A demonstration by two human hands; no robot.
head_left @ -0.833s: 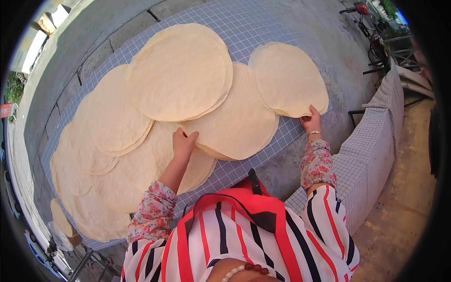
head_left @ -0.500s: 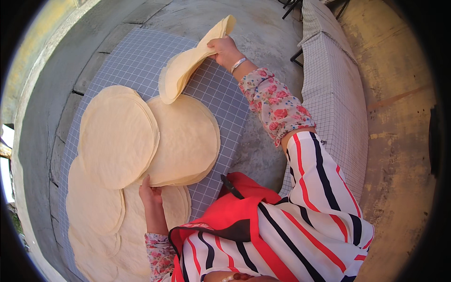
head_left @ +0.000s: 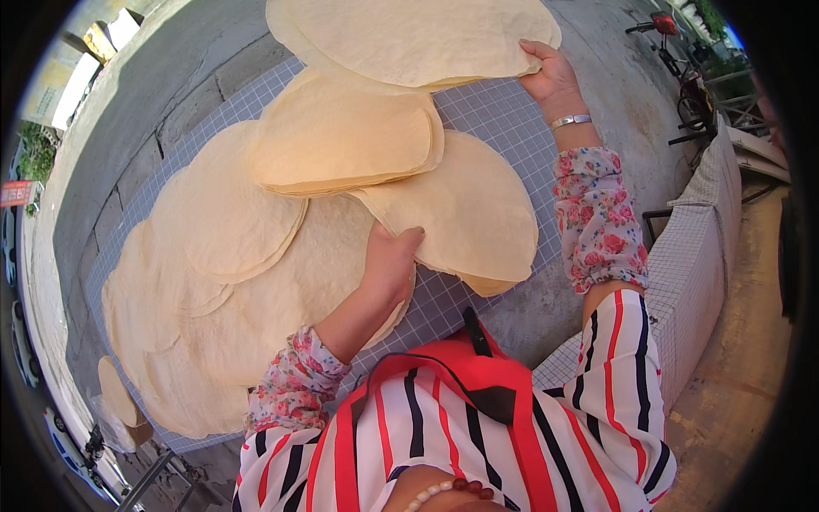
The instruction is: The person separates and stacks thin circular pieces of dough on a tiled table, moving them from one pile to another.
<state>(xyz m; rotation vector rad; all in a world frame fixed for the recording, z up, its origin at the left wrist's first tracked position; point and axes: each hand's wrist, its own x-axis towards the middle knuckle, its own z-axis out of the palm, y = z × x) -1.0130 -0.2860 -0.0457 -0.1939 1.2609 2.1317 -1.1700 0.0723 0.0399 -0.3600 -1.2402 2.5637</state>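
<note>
Thin, round, cream-coloured flatbreads lie in overlapping stacks on a blue-grey gridded sheet. My right hand (head_left: 550, 75) pinches the edge of a stack of flatbreads (head_left: 409, 38) raised at the far side. Closer in, my left hand (head_left: 391, 264) has its thumb on top of another folded or bent stack (head_left: 469, 209), gripping its near edge. Between the two lies a thick, slightly curved stack (head_left: 345, 132), which partly covers the others. To the left, more flatbreads (head_left: 243, 205) overlap. The fingers under both held stacks are hidden.
The gridded sheet (head_left: 444, 316) covers a rounded surface beside a grey concrete wall (head_left: 128, 154). A checked cloth (head_left: 695, 256) drapes over something on the right. A bicycle (head_left: 687, 94) stands at the upper right, and parked cars (head_left: 68, 452) show at the lower left.
The view has shifted. My right hand's flatbreads, folded before, now spread out flat at the far side. My left hand has moved forward and right and now grips a stack's edge.
</note>
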